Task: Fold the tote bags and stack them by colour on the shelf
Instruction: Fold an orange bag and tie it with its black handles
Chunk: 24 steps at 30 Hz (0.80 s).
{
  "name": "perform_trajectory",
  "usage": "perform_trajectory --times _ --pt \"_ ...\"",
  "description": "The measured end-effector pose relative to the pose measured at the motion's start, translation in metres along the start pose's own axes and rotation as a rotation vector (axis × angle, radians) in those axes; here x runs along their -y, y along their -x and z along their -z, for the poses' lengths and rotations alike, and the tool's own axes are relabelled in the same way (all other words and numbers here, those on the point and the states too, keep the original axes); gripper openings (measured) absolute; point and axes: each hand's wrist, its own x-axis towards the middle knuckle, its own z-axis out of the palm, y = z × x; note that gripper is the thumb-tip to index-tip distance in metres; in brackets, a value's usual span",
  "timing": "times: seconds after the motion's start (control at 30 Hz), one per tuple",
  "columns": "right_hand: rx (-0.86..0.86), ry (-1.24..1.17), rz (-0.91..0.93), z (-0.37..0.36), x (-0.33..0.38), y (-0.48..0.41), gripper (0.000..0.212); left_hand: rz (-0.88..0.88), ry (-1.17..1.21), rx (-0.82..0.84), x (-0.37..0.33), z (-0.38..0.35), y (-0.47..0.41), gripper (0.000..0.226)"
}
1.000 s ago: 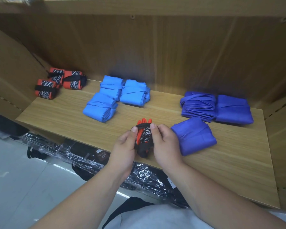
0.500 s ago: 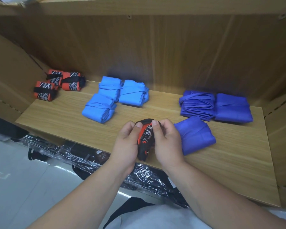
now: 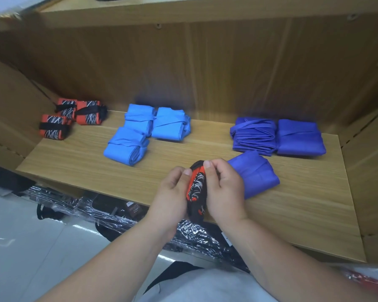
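1. Head view: wooden shelf (image 3: 79, 162), board above, side walls left and right
2. Red bag (image 3: 196, 185), red-and-black with white line print, bunched small, held upright over the shelf's front edge between both hands
3. Left hand (image 3: 172, 192): fingers curled, thumb pressed on the bag's left side, grasping it
4. Right hand (image 3: 224, 192): thumb on the bag's top edge, fingers wrapped behind, grasping it
5. Red bundles (image 3: 71, 117), three, folded and strapped black, far left of shelf
6. Light-blue bundles (image 3: 147, 130), three, centre-left, touching one another
7. Dark-blue bundles (image 3: 277, 137), two at the back right, a third (image 3: 256, 173) just beside the right hand
8. Plastic-wrapped stock (image 3: 118, 216) below the shelf
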Motion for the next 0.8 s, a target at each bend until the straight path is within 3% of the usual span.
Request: perform_trajectory --times 0.13,0.3,0.5,0.7,0.8 --pt "0.03 0.066 0.111 0.003 0.002 -0.002 0.033 -0.017 0.067 -0.054 -0.002 0.003 -0.003 0.029" --pt "0.25 0.029 -0.136 0.004 -0.003 -0.007 0.034 0.151 0.26 -0.077 -0.002 0.005 -0.005 0.022" --pt "0.4 -0.196 -0.234 0.007 0.012 -0.014 0.019 0.215 0.374 -0.104 -0.01 0.018 -0.017 0.009" --pt "0.311 -0.183 -0.196 -0.002 0.021 -0.013 0.019 0.147 0.389 -0.191 -0.015 0.014 -0.017 0.011" --pt "0.274 -0.268 -0.282 -0.006 0.026 -0.012 0.024 0.119 0.433 -0.231 -0.014 0.009 -0.015 0.008"
